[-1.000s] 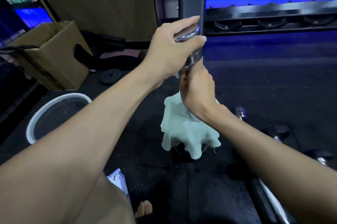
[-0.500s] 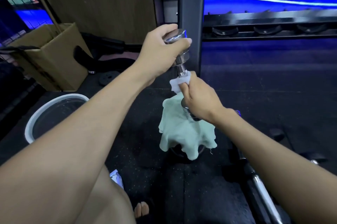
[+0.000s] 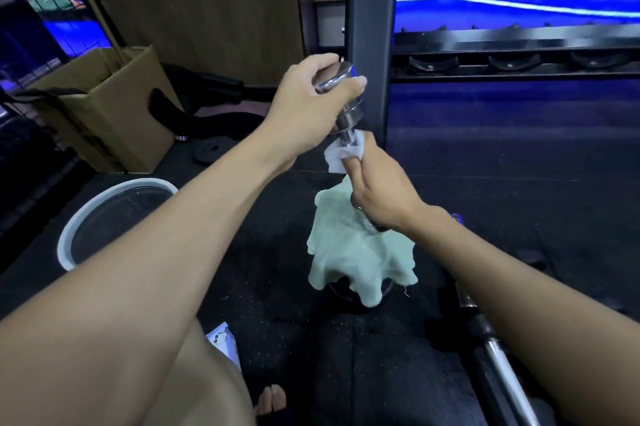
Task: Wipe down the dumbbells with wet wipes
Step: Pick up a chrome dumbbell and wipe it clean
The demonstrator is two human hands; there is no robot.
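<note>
A chrome dumbbell (image 3: 347, 114) stands tilted in the air at the frame's centre. My left hand (image 3: 311, 110) grips its upper head from the left. My right hand (image 3: 379, 188) is wrapped round the handle just below, pinching a white wet wipe (image 3: 341, 155) against the metal. The dumbbell's lower end is hidden behind my right hand. Under it a pale green cloth (image 3: 356, 252) drapes over a dark object on the black floor.
A white-rimmed round tub (image 3: 90, 214) sits on the floor at left, with a cardboard box (image 3: 104, 107) behind it. A dark rack post (image 3: 370, 27) rises right behind the dumbbell. A chrome bar (image 3: 502, 366) and other dumbbells lie at right. A wipes packet (image 3: 223, 342) lies by my knee.
The dumbbell has tilted and come lower. My right hand slid down the handle with the wipe, then back up a little towards the upper head.
</note>
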